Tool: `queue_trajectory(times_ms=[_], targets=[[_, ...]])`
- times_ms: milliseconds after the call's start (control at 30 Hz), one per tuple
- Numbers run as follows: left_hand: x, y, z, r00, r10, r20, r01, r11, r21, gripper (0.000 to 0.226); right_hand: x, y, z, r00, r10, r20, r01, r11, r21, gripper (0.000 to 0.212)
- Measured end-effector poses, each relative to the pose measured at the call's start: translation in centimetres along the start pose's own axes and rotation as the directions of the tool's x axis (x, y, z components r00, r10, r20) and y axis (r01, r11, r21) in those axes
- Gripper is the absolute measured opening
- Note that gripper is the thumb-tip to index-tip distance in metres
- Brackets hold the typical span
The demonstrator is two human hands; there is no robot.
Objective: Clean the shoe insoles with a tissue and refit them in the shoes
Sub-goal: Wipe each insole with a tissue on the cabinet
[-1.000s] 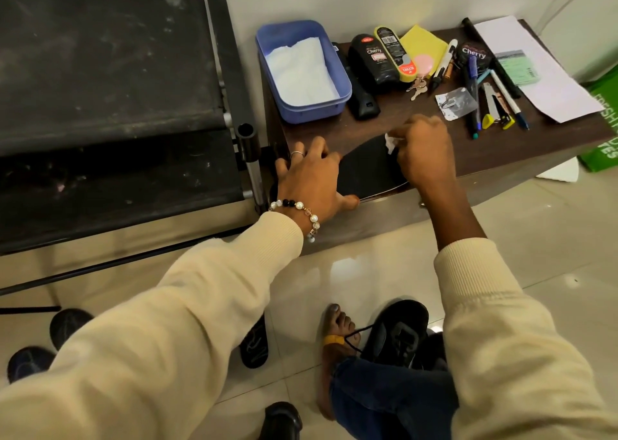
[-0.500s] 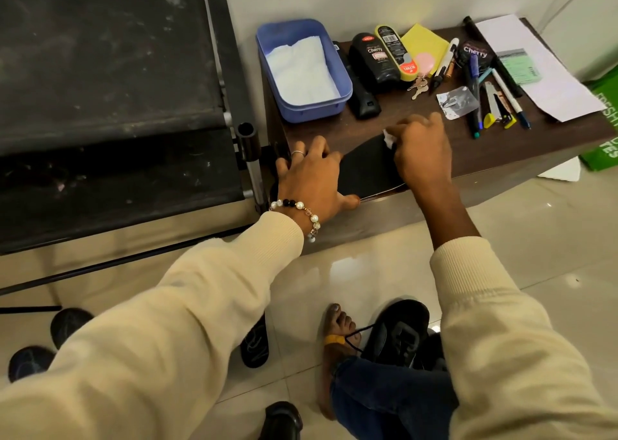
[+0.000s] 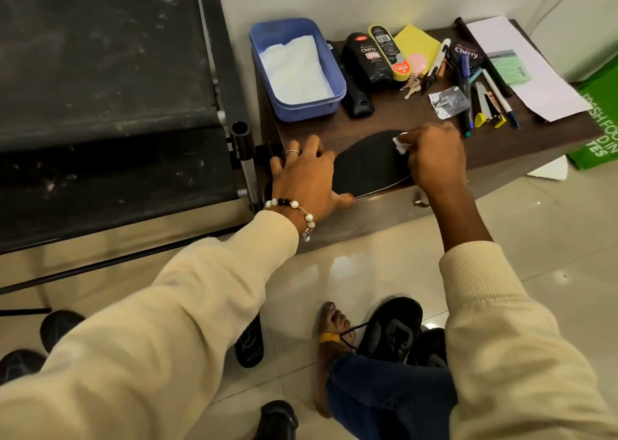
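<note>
Lying flat at the near edge of the brown table (image 3: 384,123), a black insole (image 3: 368,163) is pressed by the left hand (image 3: 306,180), fingers spread; the right hand (image 3: 434,155) pinches a white tissue (image 3: 400,145) against it. Black shoes (image 3: 391,331) rest on the floor below.

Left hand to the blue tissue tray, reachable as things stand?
Probably yes. The left hand presses flat on the insole, holding nothing, and the blue tray sits just beyond it on the same table with bare wood between. Lifting off would leave the insole unpinned while the right hand wipes with the tissue.
</note>
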State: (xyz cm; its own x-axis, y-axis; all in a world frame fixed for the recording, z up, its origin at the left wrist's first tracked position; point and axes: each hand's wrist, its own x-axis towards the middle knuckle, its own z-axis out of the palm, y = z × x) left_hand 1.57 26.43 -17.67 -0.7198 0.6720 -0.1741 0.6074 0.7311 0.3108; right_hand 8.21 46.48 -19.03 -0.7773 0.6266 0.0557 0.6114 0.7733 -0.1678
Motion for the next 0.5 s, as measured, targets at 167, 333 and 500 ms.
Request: queue_trajectory(times_ms=[167,333,500], targets=[[-0.1,0.0,0.1,1.0,-0.003,0.004,0.003,1.0,0.002,0.075,-0.2,1.7,-1.0,0.975,-0.209,0.07,0.212,0.977,-0.037,0.039],[0.0,0.0,0.1,1.0,-0.003,0.006,0.003,1.0,0.008,0.076,-0.4,2.2,-0.7,0.998,-0.057,-0.017,0.057,0.998,-0.023,0.035],[-0.1,0.0,0.1,1.0,-0.002,0.006,0.002,1.0,0.003,0.075,-1.6,2.0,-2.1,0.982,-0.163,0.098,0.161,0.987,0.029,0.028]])
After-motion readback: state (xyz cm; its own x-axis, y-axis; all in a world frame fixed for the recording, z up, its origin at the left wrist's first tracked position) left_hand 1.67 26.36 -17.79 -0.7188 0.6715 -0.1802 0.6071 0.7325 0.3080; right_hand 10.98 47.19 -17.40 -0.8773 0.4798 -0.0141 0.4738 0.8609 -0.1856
